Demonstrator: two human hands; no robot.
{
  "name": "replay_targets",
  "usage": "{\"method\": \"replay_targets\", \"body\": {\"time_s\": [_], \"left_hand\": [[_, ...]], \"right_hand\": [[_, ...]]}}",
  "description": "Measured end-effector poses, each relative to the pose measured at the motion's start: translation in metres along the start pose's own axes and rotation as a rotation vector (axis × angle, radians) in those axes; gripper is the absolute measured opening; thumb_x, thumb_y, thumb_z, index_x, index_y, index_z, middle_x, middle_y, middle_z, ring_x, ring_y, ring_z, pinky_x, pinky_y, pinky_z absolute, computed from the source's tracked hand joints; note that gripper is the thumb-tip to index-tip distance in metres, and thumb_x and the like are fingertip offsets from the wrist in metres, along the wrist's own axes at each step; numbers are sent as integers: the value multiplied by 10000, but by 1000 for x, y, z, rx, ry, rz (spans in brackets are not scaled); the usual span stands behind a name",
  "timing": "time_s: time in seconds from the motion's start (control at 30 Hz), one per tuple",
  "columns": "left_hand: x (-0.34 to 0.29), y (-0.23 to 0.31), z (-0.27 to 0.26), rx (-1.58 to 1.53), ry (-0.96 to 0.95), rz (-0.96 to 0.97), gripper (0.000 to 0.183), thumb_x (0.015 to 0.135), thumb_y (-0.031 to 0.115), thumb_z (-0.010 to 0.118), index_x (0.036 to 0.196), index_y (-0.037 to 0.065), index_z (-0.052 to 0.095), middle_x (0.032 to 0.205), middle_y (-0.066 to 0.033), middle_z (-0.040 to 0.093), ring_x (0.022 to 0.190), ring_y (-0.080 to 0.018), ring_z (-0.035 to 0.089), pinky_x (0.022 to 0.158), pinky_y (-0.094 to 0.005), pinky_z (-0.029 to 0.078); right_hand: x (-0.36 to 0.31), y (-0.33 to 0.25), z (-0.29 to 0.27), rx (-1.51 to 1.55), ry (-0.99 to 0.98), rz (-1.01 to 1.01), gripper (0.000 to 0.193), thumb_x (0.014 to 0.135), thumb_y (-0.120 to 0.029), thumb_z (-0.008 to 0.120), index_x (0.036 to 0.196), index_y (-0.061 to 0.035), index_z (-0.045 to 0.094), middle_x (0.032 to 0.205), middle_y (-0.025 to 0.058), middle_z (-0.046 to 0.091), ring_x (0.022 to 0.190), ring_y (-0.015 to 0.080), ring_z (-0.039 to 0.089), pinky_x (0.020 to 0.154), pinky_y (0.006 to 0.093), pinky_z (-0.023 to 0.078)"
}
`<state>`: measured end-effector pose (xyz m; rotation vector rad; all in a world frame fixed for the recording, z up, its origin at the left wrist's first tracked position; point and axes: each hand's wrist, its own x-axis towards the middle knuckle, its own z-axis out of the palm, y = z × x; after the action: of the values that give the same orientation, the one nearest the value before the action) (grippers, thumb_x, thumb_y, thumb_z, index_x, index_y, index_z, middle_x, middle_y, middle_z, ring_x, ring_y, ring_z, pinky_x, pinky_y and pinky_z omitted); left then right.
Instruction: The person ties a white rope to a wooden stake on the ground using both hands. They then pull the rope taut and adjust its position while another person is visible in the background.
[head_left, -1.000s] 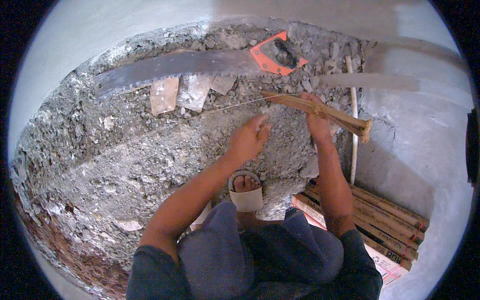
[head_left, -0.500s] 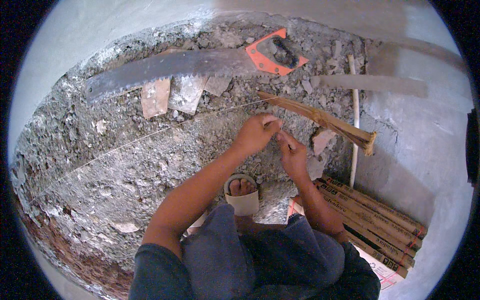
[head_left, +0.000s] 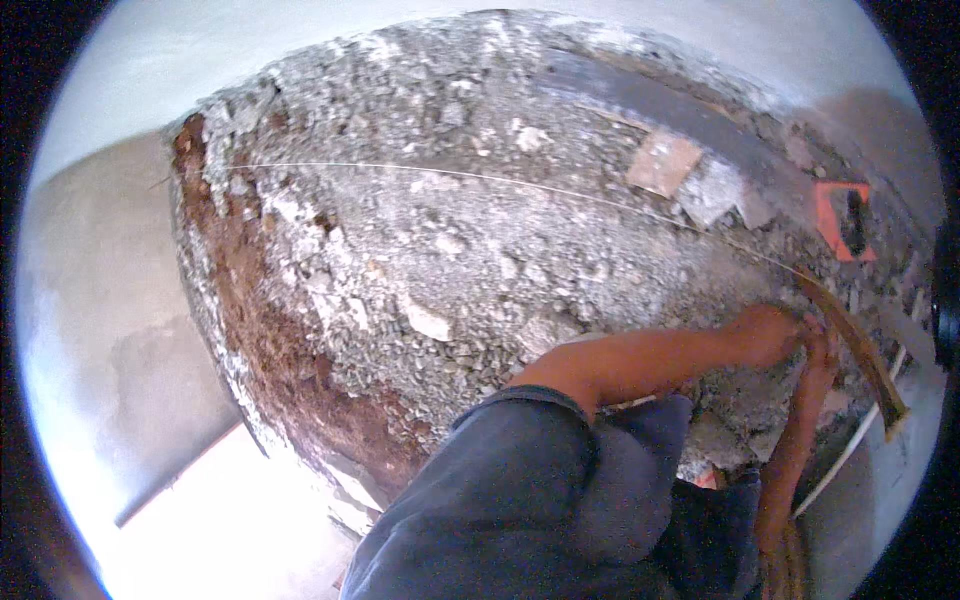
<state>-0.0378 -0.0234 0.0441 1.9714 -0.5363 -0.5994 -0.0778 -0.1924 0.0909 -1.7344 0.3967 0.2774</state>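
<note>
My left hand [head_left: 768, 336] and my right hand [head_left: 821, 348] are close together at the right, fingers closed in a pinch. Both seem to hold the loose end of a thin white string, though it is hard to make out there now. Just beyond them lies a rough wooden stake [head_left: 852, 335]. From the stake's far tip the string [head_left: 480, 178] stretches left across the rubble to the brown earth edge. Past the stake lies a handsaw [head_left: 690, 115] with an orange handle [head_left: 828, 222], its blade beside broken tile pieces [head_left: 663, 163].
Loose gravel and broken concrete [head_left: 450, 270] cover the ground, with a strip of reddish-brown earth [head_left: 270, 310] at the left. A pale pipe [head_left: 850, 445] lies at the right. Plastered walls [head_left: 110, 260] rise around, and bright light fills the lower left.
My view has swung to the left, so hands, stake and saw now appear farther right and the string's far end shows. My hands stay together beside the stake.
</note>
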Motion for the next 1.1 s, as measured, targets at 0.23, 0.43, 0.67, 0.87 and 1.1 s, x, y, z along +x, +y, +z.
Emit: {"method": "replay_targets", "body": {"time_s": [0.23,0.43,0.67,0.87,1.1], "left_hand": [[-8,15,-10,222,1,-27,177,707,162,587,802,48,685,765,-177,656,728,-366,649,666,-501,507],[-18,13,-25,108,99,119,184,694,153,600,799,28,684,770,-171,641,789,-341,647,687,-475,508],[1,2,-67,377,280,208,173,746,178,600,847,64,682,880,-135,623,881,-314,601,890,-525,405],[-11,-24,-86,454,214,163,167,784,186,601,908,98,671,908,-105,627,962,-281,579,914,-519,374],[-24,-22,-103,457,243,189,154,734,166,610,847,81,671,854,-106,643,879,-301,607,857,-492,400]], "right_hand": [[25,36,7,-487,444,88,438,930,-289,501,1213,43,541,1267,157,547,1163,236,511,957,374,399],[34,63,-7,-451,562,169,514,936,-391,488,1217,35,550,1218,182,578,1099,281,558,896,395,430],[43,63,-18,-594,633,262,594,908,-495,514,1189,23,589,1200,176,599,1066,310,585,885,403,444],[39,75,-23,-678,550,1,460,956,-359,478,1202,19,570,1224,217,570,1118,336,550,943,407,432],[47,82,-34,-846,527,-1,414,926,-308,517,1201,0,548,1152,191,585,1030,333,579,916,405,445]]}}
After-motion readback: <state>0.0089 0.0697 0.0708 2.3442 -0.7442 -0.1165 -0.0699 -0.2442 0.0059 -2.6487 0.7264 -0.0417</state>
